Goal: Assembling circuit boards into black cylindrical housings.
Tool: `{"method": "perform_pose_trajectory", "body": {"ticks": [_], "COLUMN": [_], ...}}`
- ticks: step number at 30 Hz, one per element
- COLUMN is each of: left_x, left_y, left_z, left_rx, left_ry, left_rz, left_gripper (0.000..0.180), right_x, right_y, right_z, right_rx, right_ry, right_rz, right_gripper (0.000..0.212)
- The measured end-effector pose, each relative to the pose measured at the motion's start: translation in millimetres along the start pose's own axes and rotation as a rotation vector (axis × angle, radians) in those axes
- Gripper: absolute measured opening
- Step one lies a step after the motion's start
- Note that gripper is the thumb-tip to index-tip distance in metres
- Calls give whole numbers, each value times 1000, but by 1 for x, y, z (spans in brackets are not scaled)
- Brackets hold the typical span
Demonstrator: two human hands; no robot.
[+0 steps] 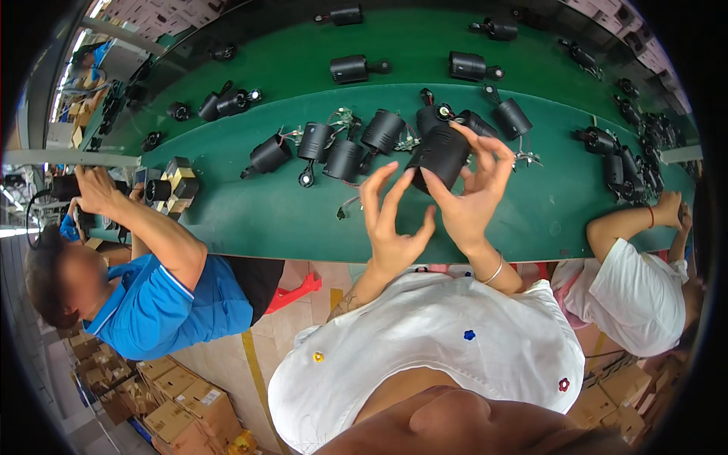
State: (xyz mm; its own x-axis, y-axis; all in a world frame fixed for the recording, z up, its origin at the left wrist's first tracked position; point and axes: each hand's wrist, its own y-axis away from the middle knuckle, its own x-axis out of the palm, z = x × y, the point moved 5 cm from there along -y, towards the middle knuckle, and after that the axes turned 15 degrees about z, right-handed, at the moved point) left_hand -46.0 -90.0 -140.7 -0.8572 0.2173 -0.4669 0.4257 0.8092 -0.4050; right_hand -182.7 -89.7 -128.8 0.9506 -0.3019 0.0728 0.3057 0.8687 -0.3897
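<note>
Black cylindrical housing [440,159]: raised above the flat green worktop [288,220], tilted, gripped between thumb and fingers of the bare right hand [475,201]. Bare left hand [396,236]: half spread, empty gap between thumb and fingers, fingertips just beside the lower rim at eight o'clock; contact of index fingertip impossible to tell. Inside of the housing not visible; upper end overlapping a similar part behind, boundary hard to make out.

Counted around the housing: black cylindrical units with thin wires or stems [343,161], four between nine and ten o'clock, three between twelve and two, the latter partly covered. Farther off on the darker green strip [409,53], four more between ten and one. Heap of black parts [631,173] at three o'clock: overlapping, not countable.

Co-workers: two. Person in a blue short-sleeved shirt [163,303] at eight o'clock; person in a white short-sleeved top [637,303] at four, partly lost in the dark lens rim, grasp unclear. White bangle [494,270] on right wrist: one.
</note>
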Motion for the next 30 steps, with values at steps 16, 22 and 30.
{"method": "perform_pose_trajectory", "body": {"ticks": [16,22,30], "left_x": [28,32,51], "left_y": [8,9,10], "left_z": [-3,3,-2], "left_rx": [160,100,140], "left_ry": [668,666,582], "left_rz": [216,309,327], "left_gripper": [91,96,100], "right_x": [-7,-25,-24], "right_y": [16,12,14], "right_z": [6,-1,0], "right_rx": [-163,-219,-211], "right_ry": [231,277,195], "right_rz": [-137,-178,-181], "right_gripper": [66,58,56]}}
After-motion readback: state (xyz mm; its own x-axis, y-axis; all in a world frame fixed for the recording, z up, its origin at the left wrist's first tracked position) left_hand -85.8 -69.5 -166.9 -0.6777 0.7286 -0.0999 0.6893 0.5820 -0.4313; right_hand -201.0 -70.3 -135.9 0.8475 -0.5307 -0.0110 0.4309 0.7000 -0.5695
